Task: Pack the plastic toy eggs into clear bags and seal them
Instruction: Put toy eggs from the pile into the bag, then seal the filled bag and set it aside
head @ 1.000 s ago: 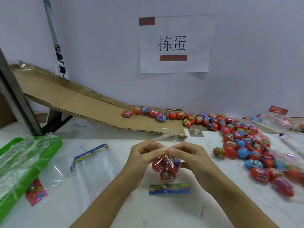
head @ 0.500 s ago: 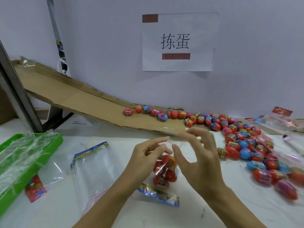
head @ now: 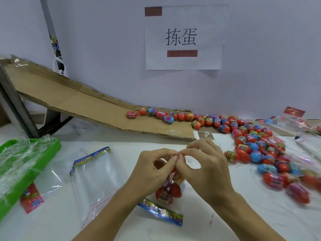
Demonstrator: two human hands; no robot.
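Both hands meet at mouth of filled bag (head: 171, 185): my left hand (head: 152, 168) and right hand (head: 205, 168) pinch thin clear film at top, fingertips touching. Several toy eggs (head: 174, 188) hang below my fingers, bag's printed header strip (head: 160, 212) resting on table (head: 225, 214). Film looks light, limp, slippery, so best gripped at top edge. Loose eggs (head: 251, 146) heaped to my right; empty bags (head: 93, 173) to my left.
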